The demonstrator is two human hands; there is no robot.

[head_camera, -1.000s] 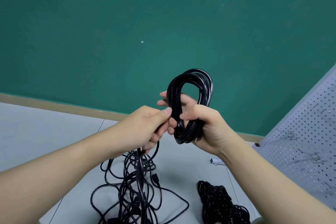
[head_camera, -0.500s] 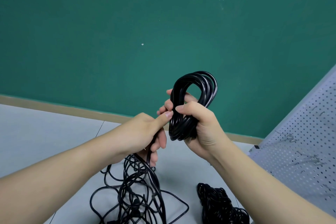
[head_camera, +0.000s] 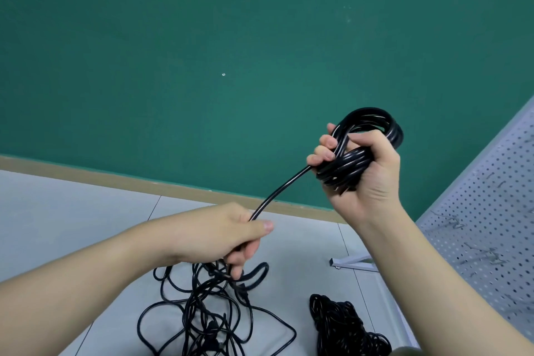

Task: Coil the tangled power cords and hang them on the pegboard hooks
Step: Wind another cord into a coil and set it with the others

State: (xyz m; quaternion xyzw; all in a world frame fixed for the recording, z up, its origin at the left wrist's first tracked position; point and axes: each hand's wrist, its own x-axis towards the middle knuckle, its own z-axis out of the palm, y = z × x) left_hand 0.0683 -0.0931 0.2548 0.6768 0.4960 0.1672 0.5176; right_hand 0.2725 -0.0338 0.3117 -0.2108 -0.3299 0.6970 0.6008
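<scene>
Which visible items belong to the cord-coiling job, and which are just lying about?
Job: coiled cord in right hand; left hand; tangled cords; pegboard; black cord bundle.
Lying about: white metal bracket.

open air before the green wall [head_camera: 231, 37], tangled cords [head_camera: 208, 312] and a dark bundle [head_camera: 341, 324] cluttering the floor, pegboard [head_camera: 491, 225] with hooks bounding the right
</scene>
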